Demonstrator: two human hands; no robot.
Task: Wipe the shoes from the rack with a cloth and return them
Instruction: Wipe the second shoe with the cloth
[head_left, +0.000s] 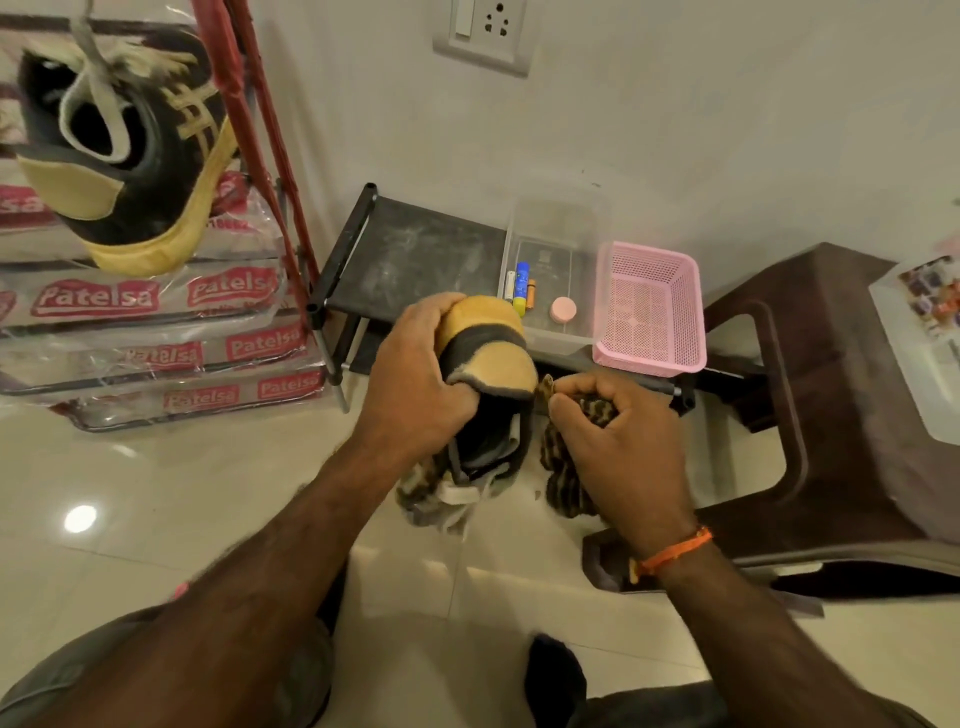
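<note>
Both hands work over the pale tiled floor (156, 493) in front of the low black shoe rack (415, 254): the left hand (415, 379) curls round the heel of a black suede sneaker with a tan heel patch and yellow sole (488, 364), and the right hand (613, 441) bunches a brown-and-black patterned cloth (563, 483), touching the shoe's 3 o'clock side. Wiping looks to be the step in hand; next the cloth probably needs drawing along the upper while the left hand turns the shoe. Its long axis runs from 12 to 6 o'clock, heel far, toe towards the person and downwards. The matching sneaker (130, 150) sits at 10 o'clock on stacked plastic-wrapped packs (156, 332), so returning comes later.
</note>
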